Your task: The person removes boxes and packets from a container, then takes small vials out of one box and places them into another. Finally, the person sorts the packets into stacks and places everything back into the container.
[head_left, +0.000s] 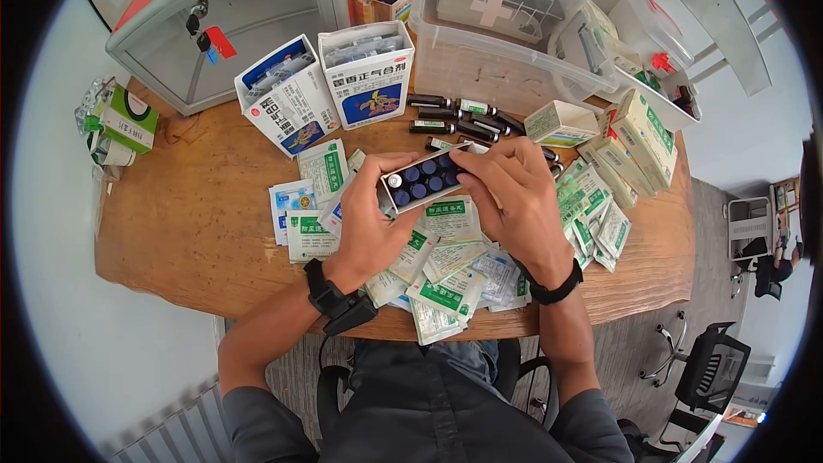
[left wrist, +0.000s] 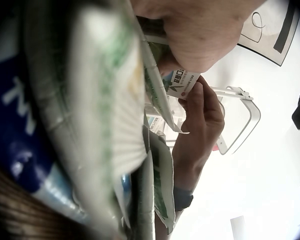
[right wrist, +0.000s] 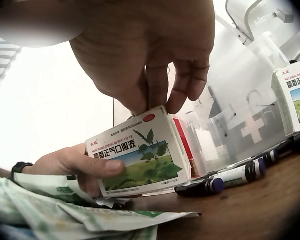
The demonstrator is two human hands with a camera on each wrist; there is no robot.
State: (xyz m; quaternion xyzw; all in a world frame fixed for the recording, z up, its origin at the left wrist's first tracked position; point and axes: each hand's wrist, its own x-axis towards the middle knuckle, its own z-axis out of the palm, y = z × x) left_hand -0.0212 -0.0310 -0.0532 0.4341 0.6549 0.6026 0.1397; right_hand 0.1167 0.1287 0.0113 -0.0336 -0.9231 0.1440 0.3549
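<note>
In the head view my left hand (head_left: 370, 210) grips a small open carton (head_left: 429, 200) of oral-liquid vials. The vials stand in rows with dark blue caps (head_left: 417, 190); one cap at the left corner is silvery. My left thumb (right wrist: 110, 167) lies across the carton's printed front, a green landscape with a leafy plant, in the right wrist view. Bent over the carton's right end is my right hand (head_left: 517, 184), fingertips right at the open top. What those fingers pinch is hidden, and I cannot tell whether they hold a vial.
Sachets (head_left: 450, 287) lie heaped beneath my hands, with more sachets (head_left: 591, 206) at right. Loose dark vials (head_left: 433, 127) lie beyond the carton. Two larger white cartons (head_left: 367, 77), a clear plastic bin (head_left: 506, 51) and a glass-fronted cabinet (head_left: 240, 26) stand behind. Upright yellowish boxes (head_left: 639, 141) stand right.
</note>
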